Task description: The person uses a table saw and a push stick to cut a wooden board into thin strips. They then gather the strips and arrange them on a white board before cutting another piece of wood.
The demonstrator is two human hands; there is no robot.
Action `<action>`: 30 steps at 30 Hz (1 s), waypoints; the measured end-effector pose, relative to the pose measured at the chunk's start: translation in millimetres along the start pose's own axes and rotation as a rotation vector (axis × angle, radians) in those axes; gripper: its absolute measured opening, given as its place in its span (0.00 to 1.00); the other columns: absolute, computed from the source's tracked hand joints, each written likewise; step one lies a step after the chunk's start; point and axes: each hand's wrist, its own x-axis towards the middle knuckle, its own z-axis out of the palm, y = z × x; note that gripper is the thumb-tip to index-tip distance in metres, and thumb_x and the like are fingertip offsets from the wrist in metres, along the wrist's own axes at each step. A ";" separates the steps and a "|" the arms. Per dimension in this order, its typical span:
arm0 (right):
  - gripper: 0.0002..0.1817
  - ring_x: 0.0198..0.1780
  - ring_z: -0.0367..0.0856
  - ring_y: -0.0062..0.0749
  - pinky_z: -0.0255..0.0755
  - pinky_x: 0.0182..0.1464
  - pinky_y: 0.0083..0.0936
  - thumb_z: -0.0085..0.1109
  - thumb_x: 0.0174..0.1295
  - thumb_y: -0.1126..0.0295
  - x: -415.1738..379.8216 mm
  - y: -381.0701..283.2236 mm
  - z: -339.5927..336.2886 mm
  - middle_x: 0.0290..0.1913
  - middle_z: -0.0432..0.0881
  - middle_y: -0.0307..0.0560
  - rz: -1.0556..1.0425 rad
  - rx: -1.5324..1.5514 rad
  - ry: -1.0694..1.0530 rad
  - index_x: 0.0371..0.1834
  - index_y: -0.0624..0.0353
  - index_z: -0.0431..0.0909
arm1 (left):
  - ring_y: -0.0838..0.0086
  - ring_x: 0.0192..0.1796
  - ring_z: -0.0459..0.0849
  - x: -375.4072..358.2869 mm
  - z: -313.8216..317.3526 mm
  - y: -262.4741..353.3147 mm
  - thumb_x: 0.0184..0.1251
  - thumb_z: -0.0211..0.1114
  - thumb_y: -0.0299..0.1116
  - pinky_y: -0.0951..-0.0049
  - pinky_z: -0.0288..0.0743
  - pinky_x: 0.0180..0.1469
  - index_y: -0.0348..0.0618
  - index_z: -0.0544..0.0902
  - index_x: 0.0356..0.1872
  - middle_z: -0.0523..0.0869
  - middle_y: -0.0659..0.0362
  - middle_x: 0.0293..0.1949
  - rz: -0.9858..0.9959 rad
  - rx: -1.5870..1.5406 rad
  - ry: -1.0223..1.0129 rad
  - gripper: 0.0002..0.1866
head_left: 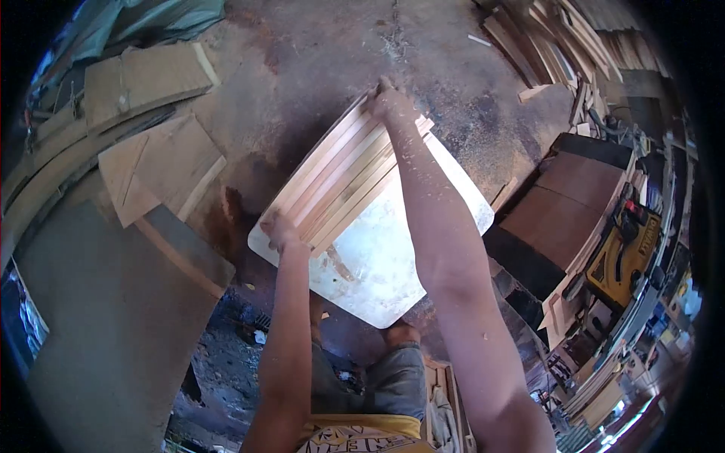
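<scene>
- Wooden strips [341,181], side by side on the white table [381,241].
- Left hand [282,231]: curled around their near end.
- Right hand [391,103]: clasping their far end.
- Board [170,162] left of the table; yellow tool [621,260] well to its right.

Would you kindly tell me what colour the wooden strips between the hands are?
The strips range from pale tan to pinkish-brown, seen in the head view.

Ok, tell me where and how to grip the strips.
Probably best gripped at both ends, left hand from the near one, right hand from the far one: the strips are long and lie side by side, so this should keep them together.
</scene>
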 end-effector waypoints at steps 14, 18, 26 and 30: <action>0.27 0.61 0.79 0.57 0.72 0.63 0.44 0.58 0.59 0.60 -16.1 104.9 -32.3 0.59 0.81 0.62 0.101 -0.124 0.355 0.63 0.53 0.78 | 0.63 0.52 0.78 -17.8 -91.4 -43.1 0.67 0.61 0.44 0.61 0.77 0.44 0.47 0.65 0.72 0.76 0.53 0.60 -0.093 0.330 -0.037 0.33; 0.18 0.58 0.78 0.61 0.72 0.62 0.44 0.59 0.58 0.63 -24.9 165.7 -8.0 0.54 0.82 0.63 -0.010 0.143 0.072 0.48 0.57 0.86 | 0.66 0.44 0.82 -1.0 -77.4 -107.2 0.67 0.62 0.34 0.71 0.79 0.39 0.41 0.73 0.63 0.80 0.53 0.50 -0.075 0.234 -0.112 0.24; 0.26 0.55 0.80 0.53 0.74 0.59 0.44 0.60 0.56 0.61 -60.8 174.7 1.1 0.49 0.82 0.61 -0.015 0.461 0.256 0.59 0.57 0.79 | 0.68 0.43 0.83 39.9 -57.8 -161.9 0.67 0.62 0.24 0.69 0.82 0.47 0.31 0.80 0.51 0.83 0.55 0.41 0.257 0.259 -0.251 0.13; 0.24 0.47 0.85 0.49 0.78 0.52 0.41 0.64 0.58 0.56 -54.4 172.1 -16.2 0.43 0.85 0.58 0.055 0.403 0.224 0.56 0.54 0.81 | 0.71 0.41 0.82 -35.1 -35.7 -131.7 0.65 0.62 0.22 0.71 0.80 0.46 0.32 0.80 0.50 0.82 0.57 0.41 0.169 0.147 -0.187 0.13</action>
